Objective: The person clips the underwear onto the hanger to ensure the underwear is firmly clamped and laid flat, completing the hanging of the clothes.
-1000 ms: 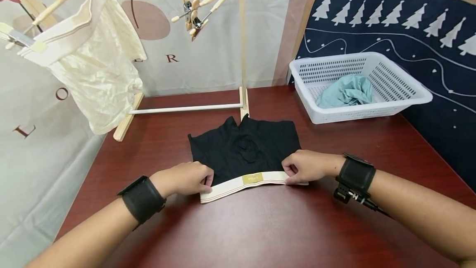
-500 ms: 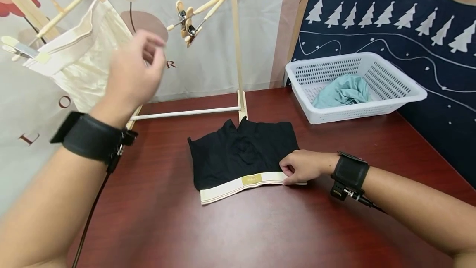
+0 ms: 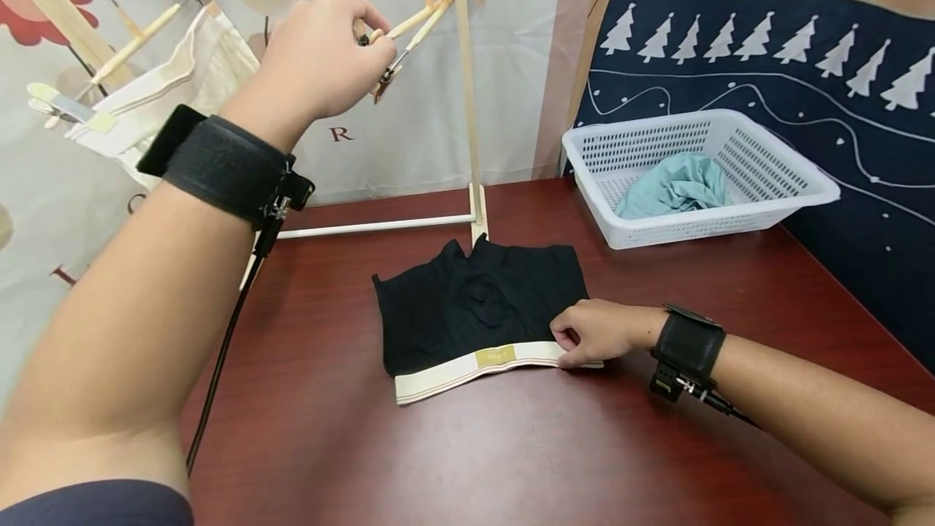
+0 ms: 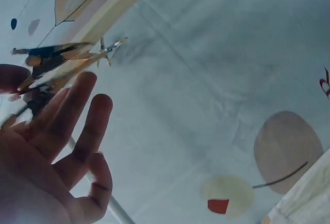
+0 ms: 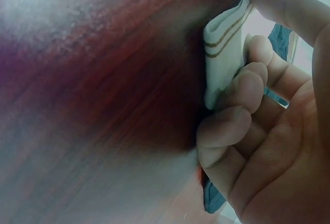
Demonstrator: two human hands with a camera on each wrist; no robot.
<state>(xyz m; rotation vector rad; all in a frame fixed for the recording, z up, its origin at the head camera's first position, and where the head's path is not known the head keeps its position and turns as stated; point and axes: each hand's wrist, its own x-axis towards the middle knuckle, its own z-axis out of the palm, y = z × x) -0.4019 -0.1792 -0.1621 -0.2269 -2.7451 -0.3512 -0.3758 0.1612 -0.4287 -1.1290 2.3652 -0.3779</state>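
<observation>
Black briefs (image 3: 475, 299) with a cream waistband (image 3: 467, 372) lie flat on the dark red table (image 3: 511, 461). My right hand (image 3: 568, 343) pinches the waistband's right end; the right wrist view shows the waistband (image 5: 224, 54) caught between thumb and curled fingers (image 5: 242, 85). My left hand (image 3: 365, 35) is raised to a wooden clip hanger (image 3: 420, 15) on the rack. In the left wrist view the hanger's clip (image 4: 62, 64) sits just past the fairly straight fingers (image 4: 77, 105), with no firm grip visible.
The wooden rack post (image 3: 467, 104) stands behind the briefs. A cream garment (image 3: 212, 63) hangs clipped at the left. A white basket (image 3: 796, 185) holding a teal cloth (image 3: 675, 185) sits at the back right. A dark blue tree-print cloth (image 3: 803, 63) covers the right wall.
My left hand let go of the waistband's left end and rose up and right to the hanging clip hanger. The right hand and the briefs stayed put.
</observation>
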